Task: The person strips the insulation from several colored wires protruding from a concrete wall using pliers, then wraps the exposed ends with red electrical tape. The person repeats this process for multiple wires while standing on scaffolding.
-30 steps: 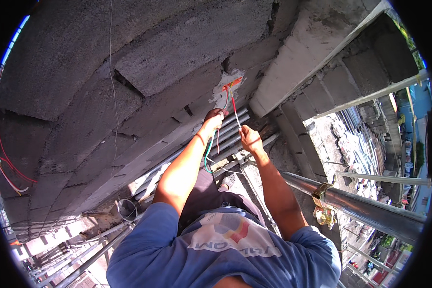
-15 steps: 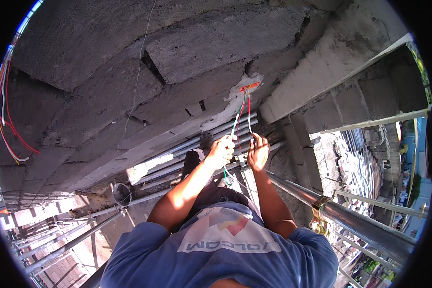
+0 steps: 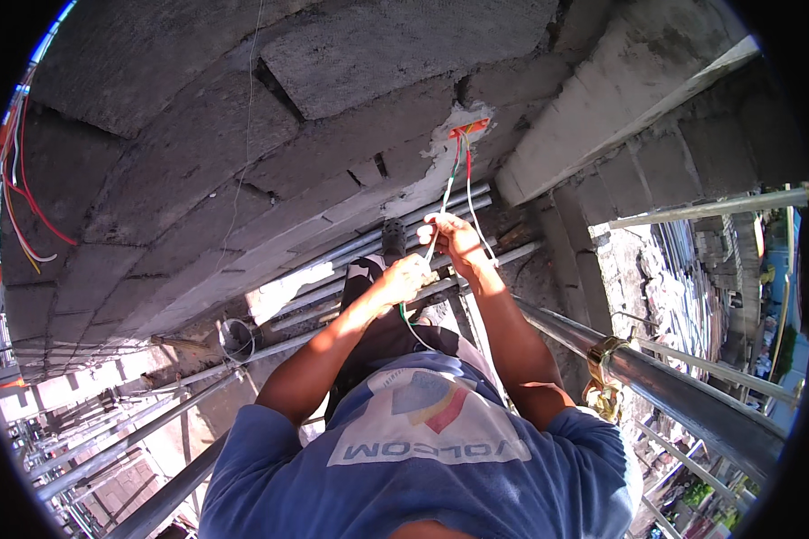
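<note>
Green, white and red electrical wires [image 3: 449, 187] hang from an orange wall box [image 3: 469, 128] set in the block wall. My left hand [image 3: 406, 279] is closed around some of them, and a loose green and white end [image 3: 413, 325] trails below it toward my lap. Just above and to the right, my right hand [image 3: 460, 244] has its fingers bent round the same wires; its exact grip is partly hidden. A separate white wire [image 3: 475, 205] with a red upper part curves down from the box, passing beside my right hand.
Several metal pipes [image 3: 324, 292] lie along the wall's foot. A thick scaffold tube [image 3: 683, 404] with a brass-coloured clamp [image 3: 605, 359] runs at my right. A bucket [image 3: 235, 340] stands to the left. More loose wires [image 3: 25, 193] hang at the far left.
My right hand has left the separate white wire and moved left to the wires above my left hand. My left hand has slid slightly down and left along the wires.
</note>
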